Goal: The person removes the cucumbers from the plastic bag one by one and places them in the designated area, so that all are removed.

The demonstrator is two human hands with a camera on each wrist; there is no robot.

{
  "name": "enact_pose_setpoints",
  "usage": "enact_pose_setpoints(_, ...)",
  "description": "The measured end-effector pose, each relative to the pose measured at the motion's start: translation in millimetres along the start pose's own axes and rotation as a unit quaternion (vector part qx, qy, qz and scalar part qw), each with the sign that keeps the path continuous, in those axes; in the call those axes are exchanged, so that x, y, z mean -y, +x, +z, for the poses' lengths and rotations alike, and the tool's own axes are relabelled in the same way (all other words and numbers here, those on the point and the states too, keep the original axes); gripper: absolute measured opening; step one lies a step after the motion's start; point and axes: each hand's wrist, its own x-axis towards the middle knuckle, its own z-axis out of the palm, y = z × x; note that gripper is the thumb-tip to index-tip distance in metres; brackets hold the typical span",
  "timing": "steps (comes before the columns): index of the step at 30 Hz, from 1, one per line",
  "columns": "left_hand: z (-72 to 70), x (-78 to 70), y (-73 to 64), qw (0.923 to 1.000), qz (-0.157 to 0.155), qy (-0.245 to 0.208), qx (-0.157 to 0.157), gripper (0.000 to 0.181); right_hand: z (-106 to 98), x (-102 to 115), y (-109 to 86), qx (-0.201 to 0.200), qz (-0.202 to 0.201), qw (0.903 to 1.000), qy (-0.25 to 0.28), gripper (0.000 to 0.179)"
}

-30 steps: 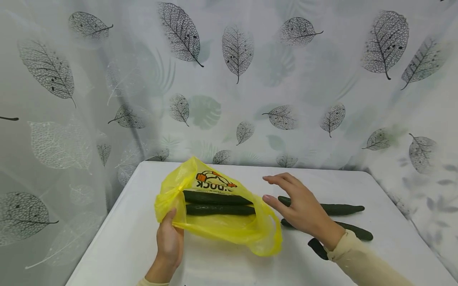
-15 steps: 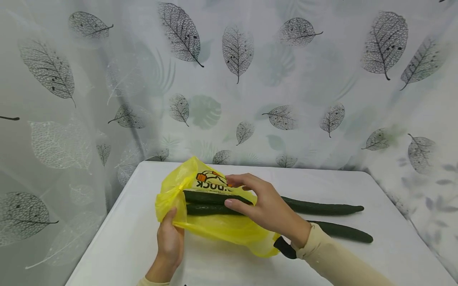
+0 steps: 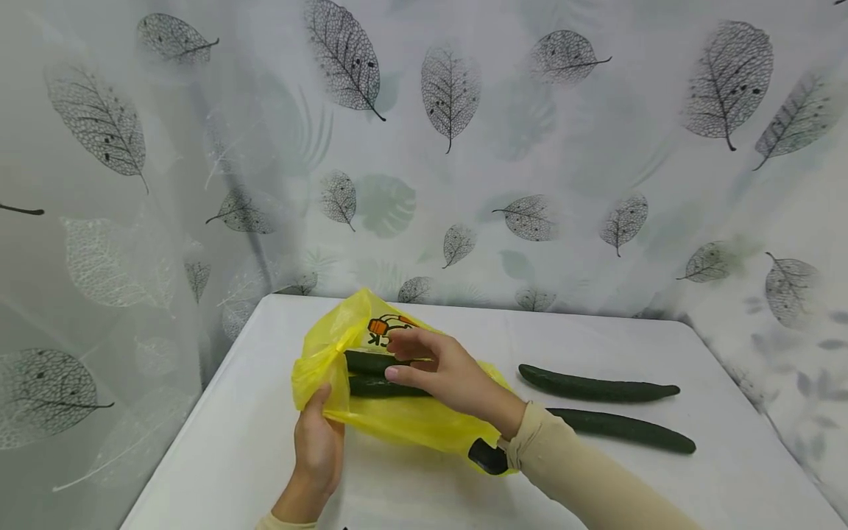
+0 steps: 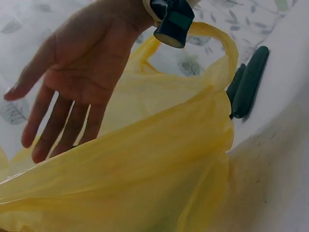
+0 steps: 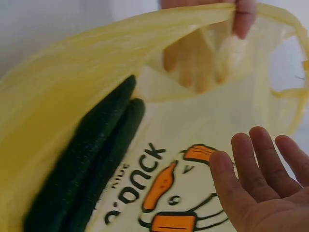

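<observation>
In the head view my left hand (image 3: 316, 449) grips the left edge of a yellow plastic bag (image 3: 417, 429), its thumb on the near side of the rim. Two dark green cucumbers (image 3: 371, 363) lie side by side inside the bag. My right hand (image 3: 444, 375) is at the bag's mouth in front of the cucumbers, fingers loosely bent and holding nothing. The right wrist view has the right hand's fingers (image 5: 258, 176) spread before the bag's printed inner wall, apart from the cucumbers (image 5: 87, 159). In the left wrist view the right hand (image 4: 79, 72) extends over the bag opening.
Two more cucumbers, an upper one (image 3: 599, 385) and a lower one (image 3: 629, 429), lie on the white table (image 3: 218, 434) to the right. A dark camera (image 3: 488, 457) is strapped to the right wrist. A leaf-printed curtain (image 3: 490, 169) hangs behind.
My right hand has moved left from beside the bag to in front of its mouth. The left hand keeps its hold on the bag, and the cucumbers stay put.
</observation>
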Motion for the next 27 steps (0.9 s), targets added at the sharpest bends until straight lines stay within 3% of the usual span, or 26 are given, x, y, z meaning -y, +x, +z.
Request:
enact_pose_setpoints(10,-0.4,-0.4,-1.3,0.9999,0.0,0.003,0.017,0.051,15,-33,12.9,-0.004,0.055,0.9984,-0.015,0.053)
enact_pose_setpoints(27,-2.1,1.1,0.5,0.9995,0.005,0.017,0.025,0.051,20,-71,25.4,-0.001,0.13,0.9869,-0.095,0.074)
